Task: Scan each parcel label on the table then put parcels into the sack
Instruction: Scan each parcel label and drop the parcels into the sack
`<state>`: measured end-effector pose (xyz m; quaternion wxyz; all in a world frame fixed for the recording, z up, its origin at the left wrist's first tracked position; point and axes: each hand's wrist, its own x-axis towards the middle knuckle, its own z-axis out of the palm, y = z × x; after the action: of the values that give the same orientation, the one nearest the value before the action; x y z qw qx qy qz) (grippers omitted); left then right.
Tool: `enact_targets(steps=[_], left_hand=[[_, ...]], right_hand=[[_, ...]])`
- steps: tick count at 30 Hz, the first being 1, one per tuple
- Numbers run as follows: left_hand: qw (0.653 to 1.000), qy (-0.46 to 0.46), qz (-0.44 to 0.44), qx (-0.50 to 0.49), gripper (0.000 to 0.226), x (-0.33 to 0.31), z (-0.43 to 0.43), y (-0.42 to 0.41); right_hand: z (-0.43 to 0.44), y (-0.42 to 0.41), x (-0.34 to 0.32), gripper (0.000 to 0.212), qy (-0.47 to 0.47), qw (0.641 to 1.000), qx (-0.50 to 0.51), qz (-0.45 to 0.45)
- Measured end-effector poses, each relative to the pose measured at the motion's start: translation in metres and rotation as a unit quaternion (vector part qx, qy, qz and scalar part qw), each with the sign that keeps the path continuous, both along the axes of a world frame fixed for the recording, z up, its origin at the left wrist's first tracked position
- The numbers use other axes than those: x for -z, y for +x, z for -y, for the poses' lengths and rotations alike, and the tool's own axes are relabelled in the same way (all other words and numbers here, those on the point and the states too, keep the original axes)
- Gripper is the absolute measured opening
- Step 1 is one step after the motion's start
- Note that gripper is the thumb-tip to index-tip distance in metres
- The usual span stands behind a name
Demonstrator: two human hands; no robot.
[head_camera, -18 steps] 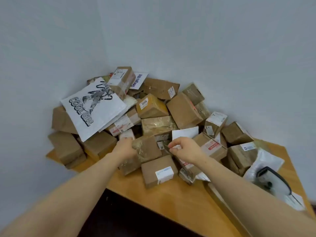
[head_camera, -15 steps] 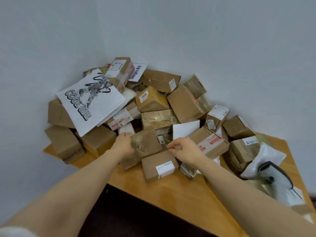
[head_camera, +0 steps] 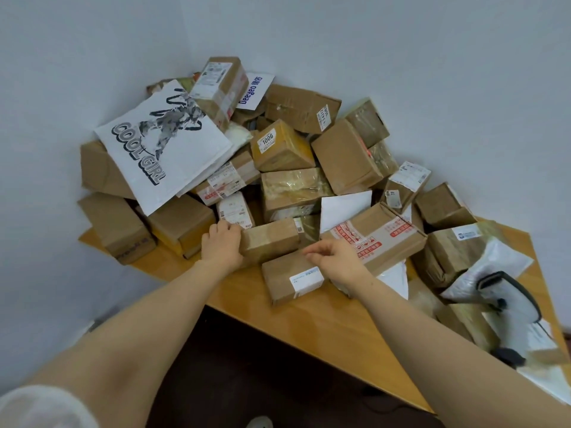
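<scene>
Left hand (head_camera: 221, 242) fingertips hidden behind taped parcel (head_camera: 269, 239).

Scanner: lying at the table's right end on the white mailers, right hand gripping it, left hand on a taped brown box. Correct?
Not quite. In the head view the scanner lies untouched; the right hand hovers over a labelled box. The left hand is on the taped brown box.

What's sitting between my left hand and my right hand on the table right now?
In the head view, a taped brown box lies between them: the left hand grips its left end, and the right hand hovers near its right end.
</scene>
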<state>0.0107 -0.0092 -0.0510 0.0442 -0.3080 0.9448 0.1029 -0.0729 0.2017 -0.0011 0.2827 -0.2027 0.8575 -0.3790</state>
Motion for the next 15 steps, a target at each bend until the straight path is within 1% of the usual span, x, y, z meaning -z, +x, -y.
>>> enact_targets(steps=[2, 3, 4, 5, 7, 8, 9, 10, 11, 13, 15], left_hand=[[0.996, -0.032, -0.079, -0.003, 0.057, -0.002, -0.002, 0.012], [0.992, -0.040, -0.120, 0.002, 0.056, -0.003, -0.003, 0.018], [0.986, -0.045, -0.158, 0.011, 0.056, -0.004, -0.004, 0.025], [0.980, -0.049, -0.189, 0.025, 0.056, -0.005, -0.005, 0.032], [0.967, -0.061, -0.240, 0.061, 0.054, -0.008, -0.010, 0.043], [0.958, -0.072, -0.263, 0.086, 0.054, -0.009, -0.013, 0.047], [0.948, -0.083, -0.287, 0.113, 0.057, -0.010, -0.016, 0.051], [0.937, -0.090, -0.308, 0.137, 0.062, -0.012, -0.020, 0.054], [0.930, -0.091, -0.322, 0.153, 0.067, -0.014, -0.023, 0.056], [0.919, -0.097, -0.350, 0.154, 0.072, -0.017, -0.028, 0.058], [0.921, -0.096, -0.360, 0.115, 0.074, -0.022, -0.034, 0.058]], right_hand=[[-0.002, 0.000, 0.006, 0.013, -0.034, 0.995, 0.077, 0.054], [-0.003, 0.000, 0.007, 0.010, -0.060, 0.984, 0.129, 0.108], [-0.005, 0.001, 0.007, 0.016, -0.088, 0.965, 0.176, 0.175], [-0.006, 0.002, 0.006, 0.030, -0.114, 0.941, 0.208, 0.242], [-0.009, 0.004, 0.002, 0.066, -0.157, 0.895, 0.224, 0.353], [-0.009, 0.006, -0.001, 0.076, -0.180, 0.874, 0.219, 0.396], [-0.009, 0.007, -0.005, 0.075, -0.203, 0.855, 0.216, 0.426], [-0.009, 0.009, -0.010, 0.067, -0.225, 0.839, 0.218, 0.445], [-0.008, 0.010, -0.014, 0.055, -0.240, 0.832, 0.217, 0.450], [-0.007, 0.013, -0.018, 0.034, -0.251, 0.844, 0.211, 0.424], [-0.007, 0.016, -0.018, 0.024, -0.272, 0.856, 0.202, 0.391]])
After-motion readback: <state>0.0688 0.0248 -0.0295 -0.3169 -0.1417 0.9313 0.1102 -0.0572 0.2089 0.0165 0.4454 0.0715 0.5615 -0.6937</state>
